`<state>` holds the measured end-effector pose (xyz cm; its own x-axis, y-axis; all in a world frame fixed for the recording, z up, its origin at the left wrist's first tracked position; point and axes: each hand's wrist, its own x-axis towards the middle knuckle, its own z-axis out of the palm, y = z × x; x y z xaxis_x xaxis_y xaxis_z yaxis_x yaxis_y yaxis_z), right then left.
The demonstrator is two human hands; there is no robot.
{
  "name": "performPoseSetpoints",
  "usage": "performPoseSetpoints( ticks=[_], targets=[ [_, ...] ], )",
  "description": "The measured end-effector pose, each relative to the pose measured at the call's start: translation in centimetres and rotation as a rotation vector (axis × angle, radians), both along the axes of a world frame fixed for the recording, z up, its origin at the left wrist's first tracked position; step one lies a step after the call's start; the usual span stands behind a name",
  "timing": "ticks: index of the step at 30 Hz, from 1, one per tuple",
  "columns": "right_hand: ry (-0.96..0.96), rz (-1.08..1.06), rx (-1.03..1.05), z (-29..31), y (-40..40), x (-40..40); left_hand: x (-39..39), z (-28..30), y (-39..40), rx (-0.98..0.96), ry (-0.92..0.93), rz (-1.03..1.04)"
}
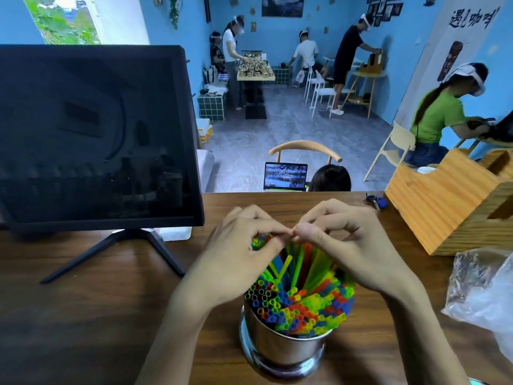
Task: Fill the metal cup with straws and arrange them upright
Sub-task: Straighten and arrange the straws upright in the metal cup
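Observation:
A shiny metal cup point(280, 348) stands on the wooden counter point(97, 315) close to me, packed with several coloured straws point(299, 298) in green, blue, yellow, orange and red. The near straws show their open ends; the far ones lean away toward my hands. My left hand point(244, 245) curls its fingers round the far straw tops on the left. My right hand point(349, 240) pinches the far straw tops on the right. The thumbs of both hands meet above the bundle, and the straw tips under the fingers are hidden.
A dark monitor point(91, 134) on a black tripod stand fills the left of the counter. A wooden organiser box point(449, 207) sits at the right, with a crumpled clear plastic bag point(483, 295) in front of it. Beyond the counter are a laptop, chairs and several people.

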<state>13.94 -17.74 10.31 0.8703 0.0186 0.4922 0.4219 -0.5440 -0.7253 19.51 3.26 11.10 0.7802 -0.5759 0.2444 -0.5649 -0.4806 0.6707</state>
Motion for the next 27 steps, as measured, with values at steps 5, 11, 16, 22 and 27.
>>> performPoseSetpoints(
  ticks=[5, 11, 16, 22, 27],
  targets=[
    [0.142, -0.087, -0.088, -0.2, -1.1, 0.4, 0.1, 0.0, 0.1, -0.033, 0.014, 0.034],
    [0.26, 0.024, -0.166, 0.3, -0.8, 0.1, 0.0, -0.1, 0.1, -0.068, 0.02, 0.062],
    [0.294, 0.086, -0.182, 1.2, -0.8, -0.7, 0.1, -0.2, 0.1, -0.071, 0.01, 0.056],
    [0.286, 0.131, -0.212, 1.6, -0.9, -1.0, 0.2, -0.3, 0.1, -0.063, 0.0, 0.067],
    [0.395, 0.272, 0.001, 1.4, -1.7, -0.8, 0.5, -0.6, 0.2, -0.106, 0.109, 0.181]
  ],
)
